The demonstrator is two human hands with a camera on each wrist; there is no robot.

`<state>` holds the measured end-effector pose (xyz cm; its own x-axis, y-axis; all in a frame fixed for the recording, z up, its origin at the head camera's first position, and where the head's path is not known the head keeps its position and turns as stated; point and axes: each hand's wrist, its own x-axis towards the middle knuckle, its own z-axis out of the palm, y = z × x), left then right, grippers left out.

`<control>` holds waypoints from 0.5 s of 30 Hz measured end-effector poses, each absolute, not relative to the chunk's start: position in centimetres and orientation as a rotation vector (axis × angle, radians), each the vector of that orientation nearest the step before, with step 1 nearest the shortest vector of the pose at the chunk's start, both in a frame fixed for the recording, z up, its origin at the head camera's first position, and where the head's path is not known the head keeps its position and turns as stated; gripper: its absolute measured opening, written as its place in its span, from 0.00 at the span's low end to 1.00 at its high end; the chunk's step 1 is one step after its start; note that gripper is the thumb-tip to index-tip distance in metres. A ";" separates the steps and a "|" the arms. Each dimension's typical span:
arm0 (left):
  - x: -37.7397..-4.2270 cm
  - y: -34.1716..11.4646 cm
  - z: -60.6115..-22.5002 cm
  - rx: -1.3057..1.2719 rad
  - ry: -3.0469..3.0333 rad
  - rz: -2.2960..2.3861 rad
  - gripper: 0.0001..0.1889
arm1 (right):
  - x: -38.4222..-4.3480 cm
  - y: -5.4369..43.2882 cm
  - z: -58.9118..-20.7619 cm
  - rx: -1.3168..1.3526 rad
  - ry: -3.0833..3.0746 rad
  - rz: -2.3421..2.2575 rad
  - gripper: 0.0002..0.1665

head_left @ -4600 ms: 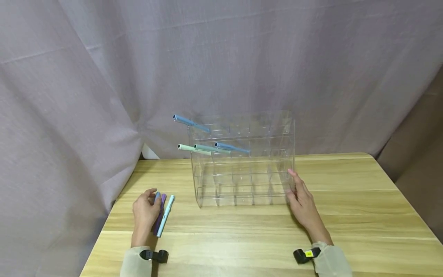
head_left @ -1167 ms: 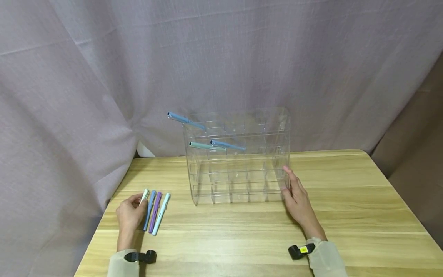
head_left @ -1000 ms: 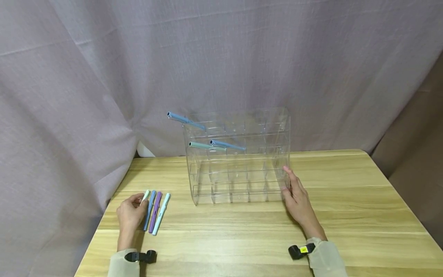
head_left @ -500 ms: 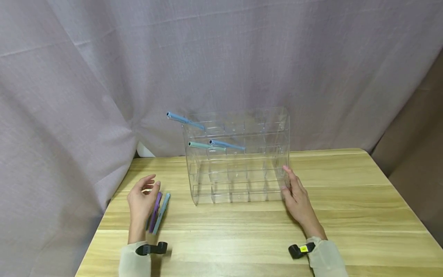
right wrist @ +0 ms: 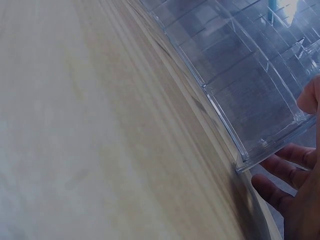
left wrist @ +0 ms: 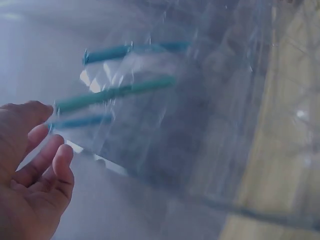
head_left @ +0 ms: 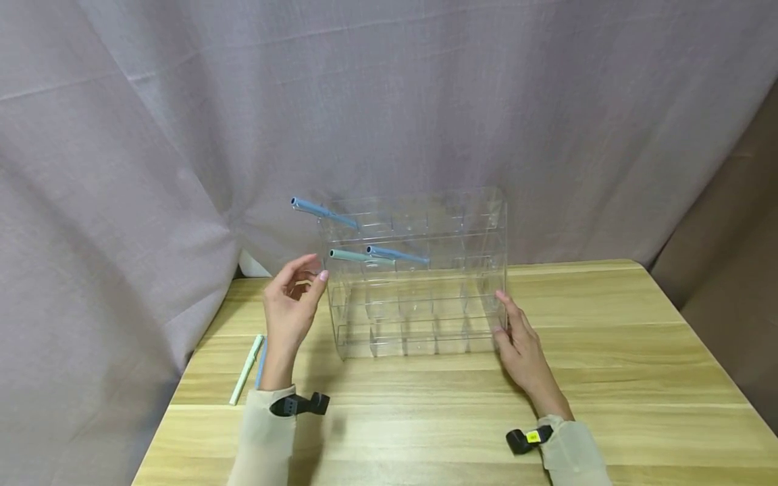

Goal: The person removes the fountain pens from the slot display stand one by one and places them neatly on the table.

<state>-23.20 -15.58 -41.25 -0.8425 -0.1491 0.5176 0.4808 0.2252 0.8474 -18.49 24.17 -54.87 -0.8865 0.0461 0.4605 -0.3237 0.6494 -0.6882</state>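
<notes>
A clear acrylic organizer rack (head_left: 419,310) with rows of compartments stands on the table. Three pens stick out of it: a blue pen (head_left: 324,212) at the top left, a green pen (head_left: 358,256) in a lower row and another blue pen (head_left: 398,254) beside that. My left hand (head_left: 290,307) hovers at the rack's left edge with nothing in it; its loosely bent fingers are just short of the green pen's end. With my right hand (head_left: 525,358) I hold the rack's right side wall, thumb at the front and fingers outside, as the right wrist view shows.
A pale green pen (head_left: 247,369) lies on the wooden table (head_left: 425,418) at the left, alongside a blue pen (head_left: 261,364) partly covered by my left arm. A grey curtain (head_left: 389,101) hangs right behind the rack.
The pale green pen left the rack and now lies on the table, released by my left hand. That hand has since risen rightward to the rack. My right hand stays in place.
</notes>
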 end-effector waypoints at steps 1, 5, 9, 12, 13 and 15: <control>-23.4 -15.2 -41.0 -0.333 -2.018 -1.648 0.19 | -18.5 24.2 -54.9 0.213 -2.430 1.136 0.44; -24.3 -14.0 -40.2 -0.410 -2.079 -1.582 0.18 | -18.4 24.1 -55.0 0.205 -2.438 1.139 0.44; -24.8 -13.6 -39.9 -0.412 -2.104 -1.536 0.17 | -18.4 24.1 -55.0 0.215 -2.438 1.157 0.44; -24.9 -13.6 -39.9 -0.385 -2.071 -1.535 0.15 | -18.4 24.1 -54.9 0.220 -2.442 1.166 0.44; -24.9 -13.6 -39.8 -0.378 -2.053 -1.543 0.15 | -18.4 24.1 -54.8 0.221 -2.442 1.166 0.43; -24.8 -13.7 -39.9 -0.369 -2.012 -1.562 0.15 | -18.3 24.2 -54.8 0.214 -2.442 1.164 0.43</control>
<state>-24.75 -13.72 -39.86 -0.8052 -0.1203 0.5807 0.5329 0.2829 0.7975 -18.35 24.23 -54.76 -0.8979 0.0421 0.4381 -0.3137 0.6370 -0.7042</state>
